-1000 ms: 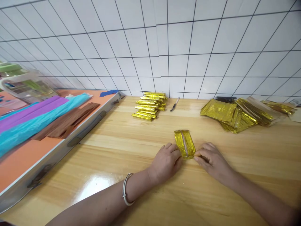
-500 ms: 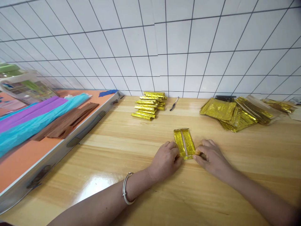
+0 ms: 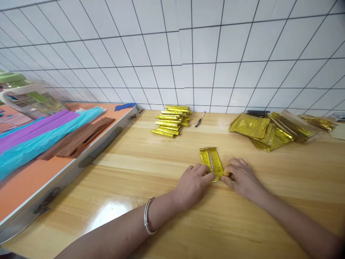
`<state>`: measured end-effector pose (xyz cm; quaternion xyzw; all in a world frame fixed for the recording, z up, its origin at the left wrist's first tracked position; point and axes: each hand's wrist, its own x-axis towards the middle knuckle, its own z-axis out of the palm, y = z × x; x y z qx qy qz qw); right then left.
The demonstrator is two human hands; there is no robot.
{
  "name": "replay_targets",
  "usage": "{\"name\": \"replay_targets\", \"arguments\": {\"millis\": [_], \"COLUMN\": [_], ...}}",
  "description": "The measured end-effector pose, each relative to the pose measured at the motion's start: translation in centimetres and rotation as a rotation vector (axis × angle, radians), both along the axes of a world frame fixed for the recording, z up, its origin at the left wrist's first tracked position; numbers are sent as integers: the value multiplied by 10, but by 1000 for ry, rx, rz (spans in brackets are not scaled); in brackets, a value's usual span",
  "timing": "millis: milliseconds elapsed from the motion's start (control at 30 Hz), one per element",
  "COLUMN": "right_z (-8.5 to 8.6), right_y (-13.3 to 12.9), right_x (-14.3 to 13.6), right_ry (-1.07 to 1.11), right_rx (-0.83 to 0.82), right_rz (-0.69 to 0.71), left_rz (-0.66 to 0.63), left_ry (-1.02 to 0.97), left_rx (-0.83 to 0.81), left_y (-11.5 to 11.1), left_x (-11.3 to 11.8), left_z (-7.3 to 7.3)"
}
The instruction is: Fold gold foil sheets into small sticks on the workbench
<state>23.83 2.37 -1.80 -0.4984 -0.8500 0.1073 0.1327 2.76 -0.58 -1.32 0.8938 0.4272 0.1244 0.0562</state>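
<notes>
A small gold foil sheet [image 3: 216, 160] lies on the wooden table, its two long sides folded inward with a thin pale gap between them. My left hand [image 3: 192, 185], with a silver bangle at the wrist, has its closed fingers over the sheet's lower left part and covers that corner. At the lower right corner, my right hand [image 3: 241, 178] pinches the edge between thumb and curled forefinger. The bottom edge is partly hidden by the fingers.
Folded gold strips [image 3: 168, 124] are piled near the tiled wall, beside a pen [image 3: 200, 119]. Flat gold sheets [image 3: 250, 126] lie at the back right. An orange-topped board [image 3: 24, 185] on the left bears purple, turquoise and brown crepe paper [image 3: 81, 138].
My left hand has shifted right, its fingers now further over the sheet's lower part. My right hand has hardly moved and stays at the lower right corner.
</notes>
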Motion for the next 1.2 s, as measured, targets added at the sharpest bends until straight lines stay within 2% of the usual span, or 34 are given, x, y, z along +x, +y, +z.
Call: {"name": "replay_targets", "arguments": {"millis": [100, 167, 500, 633, 700, 767, 900, 1067, 1200], "right_z": [0, 0, -7, 2, 5, 2, -13, -16, -8], "right_y": [0, 1, 8, -13, -29, -45, -59, -41, -14], "right_x": [1, 3, 20, 18, 10, 0, -11, -2, 17], "right_ry": [9, 23, 154, 94, 5, -79, -239, -251, -208], "right_rx": [-1, 2, 27, 185, 268, 338, 387, 372, 260], "right_rz": [-15, -31, 0, 31, 127, 211, 234, 269, 358], "left_rz": [-138, -186, -190, -186, -185, -184, -179, -197, -378], "left_ry": [83, 124, 148, 134, 132, 130, 115, -83, -312], "left_rx": [22, 35, 2, -1, 3, 2, -20, -106, -188], "left_y": [-3, -5, -13, -12, -12, -12, -12, -22, -26], "left_x": [-1, -1, -3, -4, -4, -4, -5, -5, -9], "left_z": [5, 6, 12, 13, 13, 12, 10, 10, 17]}}
